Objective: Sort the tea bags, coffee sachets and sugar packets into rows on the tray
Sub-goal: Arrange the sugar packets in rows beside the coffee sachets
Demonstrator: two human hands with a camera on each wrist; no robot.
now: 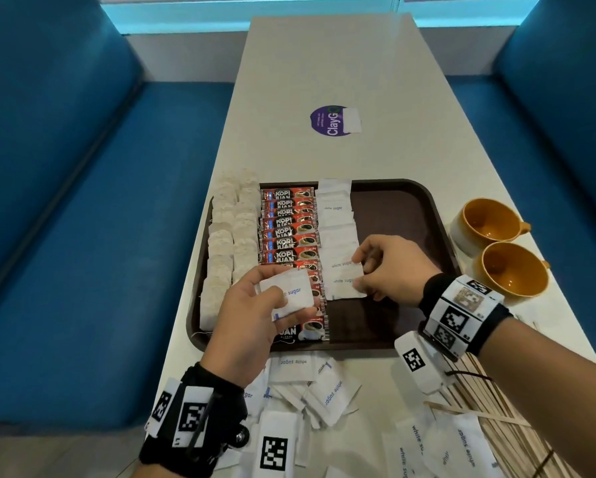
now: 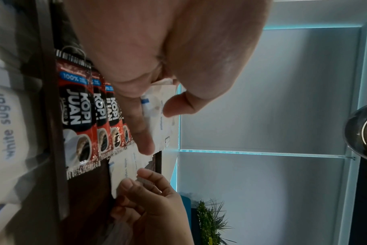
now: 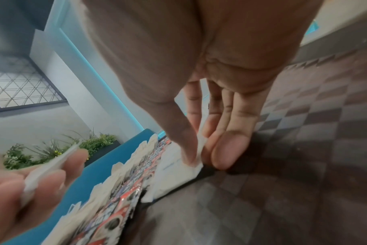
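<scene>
Loose sugar packets (image 1: 327, 391) lie scattered on the table (image 1: 324, 74) at the near edge, just below the left hand (image 1: 251, 322), which pinches a few white sugar packets (image 1: 289, 294) between thumb and fingers above the near end of the coffee sachets (image 1: 289, 232). Beside it the right hand (image 1: 393, 267) pinches the edge of the nearest packet in the sugar row (image 1: 338, 236) on the brown tray (image 1: 403, 201) — tea bags (image 1: 231, 232) fill the tray's left side, sachets the middle — while two orange cups (image 1: 496, 246) stand on the table to the right.
</scene>
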